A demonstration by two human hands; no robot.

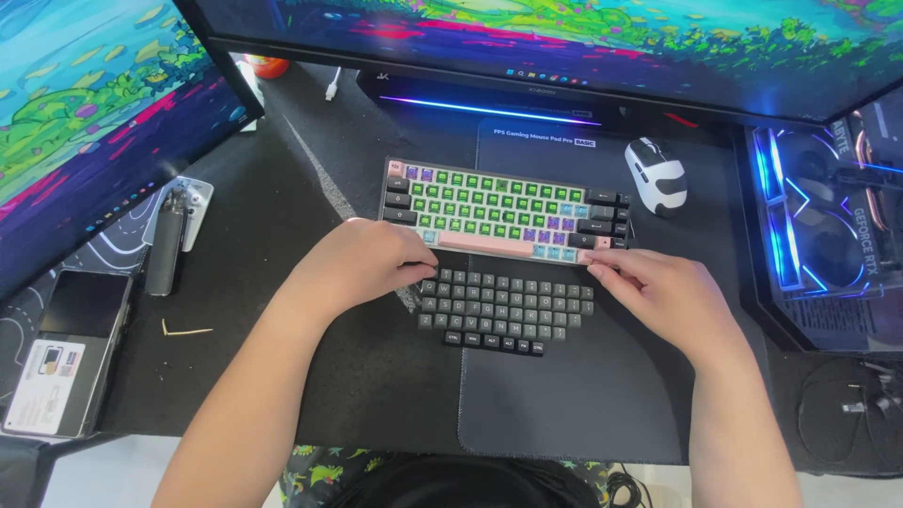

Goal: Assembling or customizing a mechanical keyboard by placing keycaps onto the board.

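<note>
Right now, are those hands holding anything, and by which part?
Both the left hand and right hand grip the keyboard at its front bottom corners.

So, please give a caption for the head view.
Both hands, left and right, touch a backlit keyboard above loose grey keycaps.

A compact keyboard (503,212) with glowing green, purple and blue keys, black edge keys and a pink spacebar lies flat on the dark mouse pad (564,395). Just in front of the keyboard, grey loose keycaps (503,310) sit upright in 5 tidy rows, narrowing toward the front.
</note>
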